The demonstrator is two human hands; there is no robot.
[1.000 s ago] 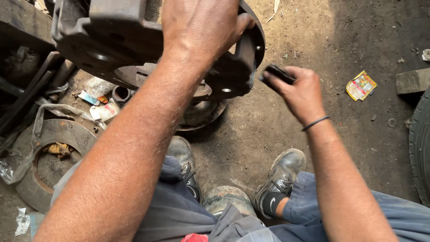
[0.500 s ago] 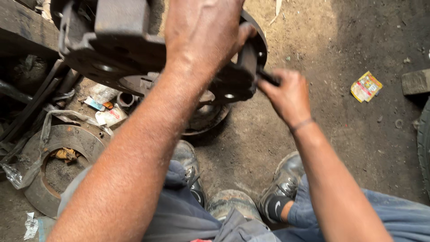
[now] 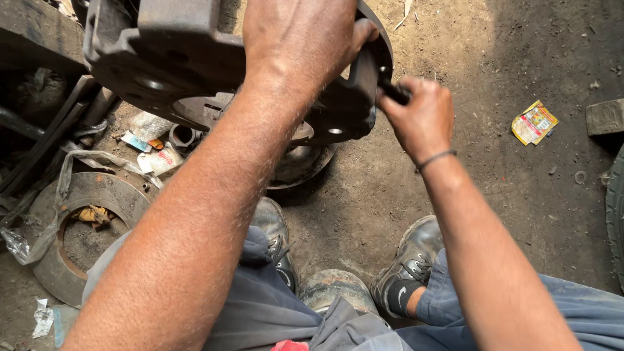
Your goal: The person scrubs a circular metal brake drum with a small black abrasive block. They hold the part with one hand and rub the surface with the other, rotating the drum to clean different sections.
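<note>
Dirt floor [image 3: 455,195] spreads under everything, with a yellow wrapper [image 3: 533,121] lying toward its right edge and a rusty ring [image 3: 71,234] at its left edge. Above the floor, the left hand [image 3: 305,39] clasps the top of a heavy dark metal casting [image 3: 195,71], fingers wrapped over its rim. Beside it, the right hand [image 3: 419,117] is closed on a black tool [image 3: 394,92] pressed to the casting's right rim (its tip is hidden), with two worn shoes [image 3: 409,266] planted below.
</note>
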